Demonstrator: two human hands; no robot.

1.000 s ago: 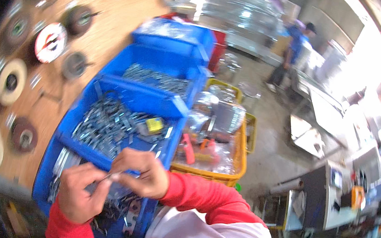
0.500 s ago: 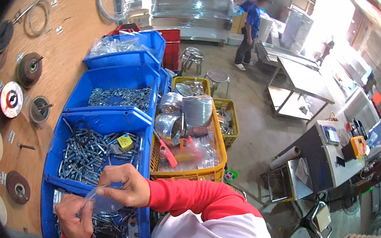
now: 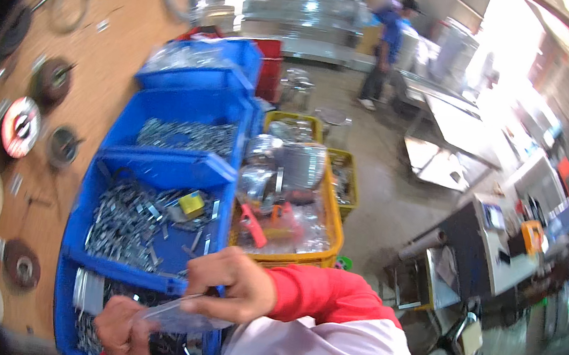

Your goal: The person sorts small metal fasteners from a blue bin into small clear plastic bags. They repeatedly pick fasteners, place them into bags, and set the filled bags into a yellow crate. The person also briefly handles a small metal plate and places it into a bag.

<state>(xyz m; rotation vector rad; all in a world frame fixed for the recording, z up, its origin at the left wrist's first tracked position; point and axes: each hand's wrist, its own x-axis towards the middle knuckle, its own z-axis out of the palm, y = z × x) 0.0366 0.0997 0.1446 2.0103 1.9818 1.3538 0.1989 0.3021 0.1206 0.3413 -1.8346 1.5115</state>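
A clear plastic bag (image 3: 179,317) is stretched between my two hands, above the nearest blue bin (image 3: 212,351). My left hand (image 3: 123,331) grips its left end with closed fingers. On the other side my right hand (image 3: 233,287) pinches the bag near its upper edge. Loose metal hardware lies in the bin under my hands, partly hidden by them. Just beyond, another blue bin (image 3: 172,273) holds many bolts (image 3: 121,222) and a small yellow box (image 3: 191,205). Motion blurs the picture.
Further blue bins (image 3: 226,104) line the bench. A yellow crate (image 3: 333,246) to their right holds a pink-handled tool (image 3: 253,226) and wrapped parts. Grinding discs (image 3: 21,128) hang on the wooden board (image 3: 116,25) at left. A person (image 3: 385,52) in blue stands far back; a desk (image 3: 494,247) is at right.
My right hand has moved to the right, away from my left hand, and the bag is now drawn out between them. The whole view has shifted slightly.
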